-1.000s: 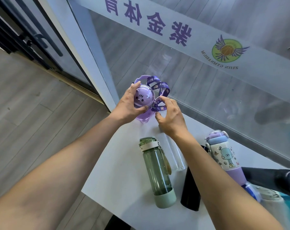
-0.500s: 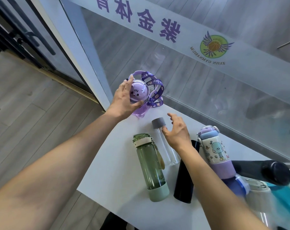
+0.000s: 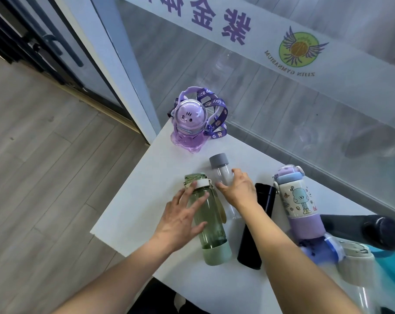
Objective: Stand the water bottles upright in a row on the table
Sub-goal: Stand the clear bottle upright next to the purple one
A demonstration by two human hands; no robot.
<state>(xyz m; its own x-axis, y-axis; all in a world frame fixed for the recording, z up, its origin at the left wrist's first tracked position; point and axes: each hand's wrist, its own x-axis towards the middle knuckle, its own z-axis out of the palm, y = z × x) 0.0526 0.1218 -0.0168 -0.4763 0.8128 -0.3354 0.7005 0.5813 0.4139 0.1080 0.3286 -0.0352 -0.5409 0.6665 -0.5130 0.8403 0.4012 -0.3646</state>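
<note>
Left hand (image 3: 180, 217) lies spread on the green bottle (image 3: 206, 219); right hand (image 3: 239, 189) cups the clear bottle (image 3: 222, 175), black flask (image 3: 257, 225) alongside.

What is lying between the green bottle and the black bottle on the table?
In the head view, the clear bottle with a grey cap lies between the green bottle and the black bottle. The right hand rests on it.

A translucent purple cat-faced bottle with a printed strap (image 3: 188, 123) stands upright at the white surface's (image 3: 133, 209) far corner. Nearer lie a green transparent bottle (image 3: 209, 219), a clear grey-capped bottle (image 3: 222, 173), a black flask (image 3: 257, 225) and a cartoon-printed purple bottle (image 3: 297, 202).
</note>
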